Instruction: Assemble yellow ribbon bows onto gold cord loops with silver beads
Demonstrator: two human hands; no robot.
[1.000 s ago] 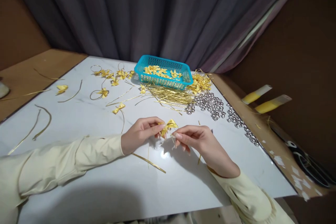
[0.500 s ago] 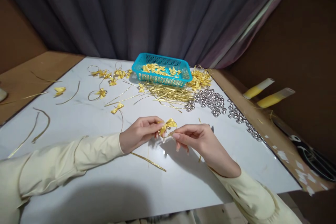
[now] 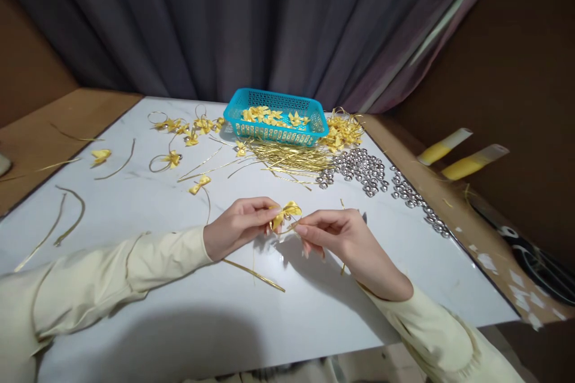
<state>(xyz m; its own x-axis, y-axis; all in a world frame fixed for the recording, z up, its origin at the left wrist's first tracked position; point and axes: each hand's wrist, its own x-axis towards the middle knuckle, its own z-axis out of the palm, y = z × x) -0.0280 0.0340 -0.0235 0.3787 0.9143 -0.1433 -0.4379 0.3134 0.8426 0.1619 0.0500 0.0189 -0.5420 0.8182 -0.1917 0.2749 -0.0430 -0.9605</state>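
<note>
- Centre of the counter (image 3: 323, 323): left hand (image 3: 242, 218) pinches a yellow bow (image 3: 293, 208); right hand (image 3: 348, 245) grips its gold cord (image 3: 287, 231).
- Held bow seems unfinished; looped bows (image 3: 339, 131) heaped at one o'clock look done.
- Seemingly left: loose bows (image 3: 263, 114) in the blue basket (image 3: 269, 133), twelve o'clock.
- Since a second ago: hands nearly unmoved, view slightly shifted.

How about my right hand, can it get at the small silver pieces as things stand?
Probably yes: the small silver pieces lie uncovered beyond your right hand, with nothing walling them off. It seems to pinch a gold cord, though, and would likely need freeing first.
</note>
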